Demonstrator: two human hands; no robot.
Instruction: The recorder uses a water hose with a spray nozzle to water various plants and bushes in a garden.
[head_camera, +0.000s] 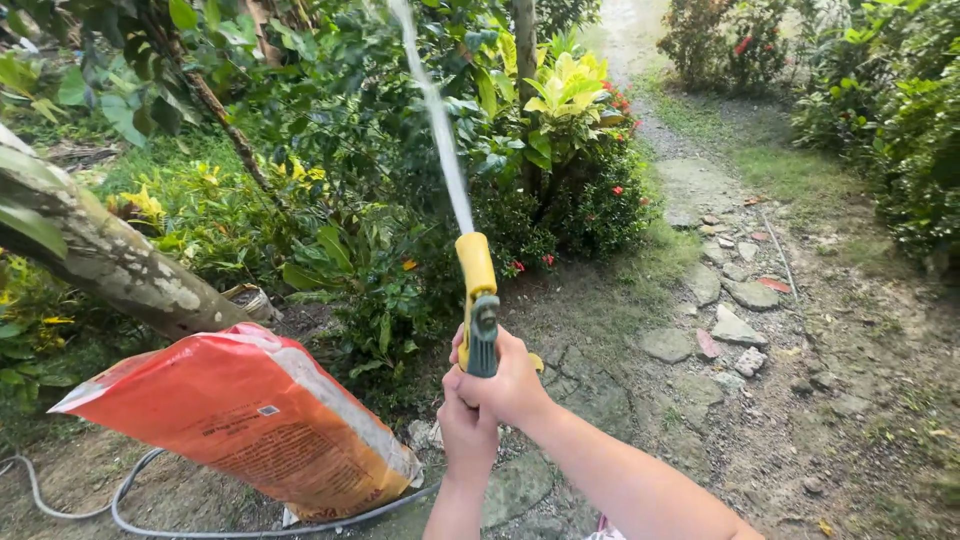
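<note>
Both my hands grip a yellow and grey hose spray gun (478, 290) held out in front of me. My right hand (510, 380) wraps the handle from the right. Just below it, my left hand (465, 430) is closed around the lower part of the handle. A thin jet of water (435, 110) shoots up and away from the nozzle toward the green bushes (380, 170) ahead.
A large orange sack (250, 420) leans on the ground at lower left, with a grey hose (150, 515) curling under it. A slanted tree trunk (110, 265) crosses the left side. A stone path (720, 300) runs away on the right between shrubs.
</note>
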